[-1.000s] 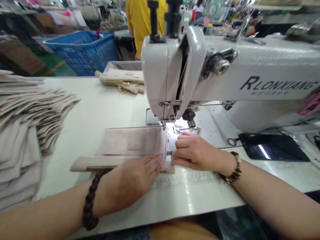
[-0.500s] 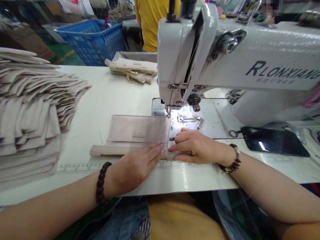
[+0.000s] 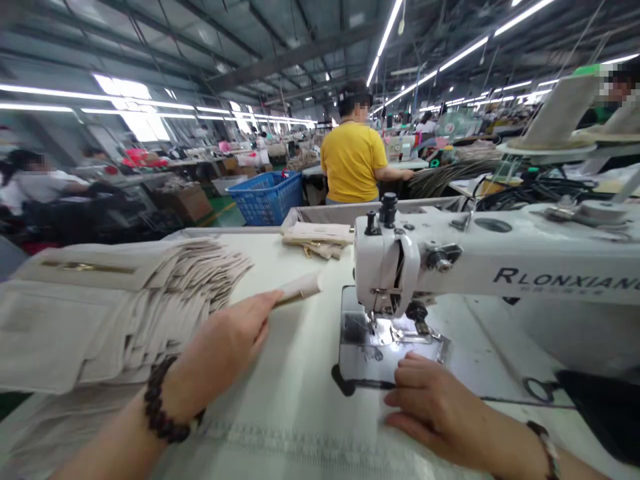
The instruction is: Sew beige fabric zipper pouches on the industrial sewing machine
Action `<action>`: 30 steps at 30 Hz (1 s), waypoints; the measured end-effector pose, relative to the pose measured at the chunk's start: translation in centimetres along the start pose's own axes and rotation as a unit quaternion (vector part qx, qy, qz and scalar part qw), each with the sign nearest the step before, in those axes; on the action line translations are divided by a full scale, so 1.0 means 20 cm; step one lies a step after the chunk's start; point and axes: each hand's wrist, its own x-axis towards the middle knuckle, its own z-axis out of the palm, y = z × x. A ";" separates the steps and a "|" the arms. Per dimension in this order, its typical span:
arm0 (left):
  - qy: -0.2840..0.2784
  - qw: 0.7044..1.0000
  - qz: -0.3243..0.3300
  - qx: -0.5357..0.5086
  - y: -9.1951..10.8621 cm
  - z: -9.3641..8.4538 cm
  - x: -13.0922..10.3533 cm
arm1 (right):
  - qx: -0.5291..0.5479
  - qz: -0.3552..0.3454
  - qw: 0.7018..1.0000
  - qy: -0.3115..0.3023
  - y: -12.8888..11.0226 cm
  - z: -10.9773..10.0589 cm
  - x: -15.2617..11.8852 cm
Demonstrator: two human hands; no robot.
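Left hand (image 3: pixel 226 347) holds the beige fabric piece (image 3: pixel 301 288) ahead; right hand (image 3: pixel 434 405), loosely curled, sits well apart

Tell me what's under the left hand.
Beige fabric sticks out past the left hand, with the white table below; whatever the hand itself covers can't be seen.

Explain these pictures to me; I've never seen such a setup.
There is no robot here: a person works bare-handed, and every picture comes from one camera worn on the head, looking forward and down. The left hand has a beige fabric piece in its grip. The right hand is near the metal plate of a white sewing machine, with nothing visible held. On the white table, a fabric pile lies to the left and a smaller bundle farther back.
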 end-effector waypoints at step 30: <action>-0.168 0.969 -0.180 0.018 -0.69 -0.39 -0.64 | -0.114 -0.033 0.985 0.121 0.07 0.06 -0.03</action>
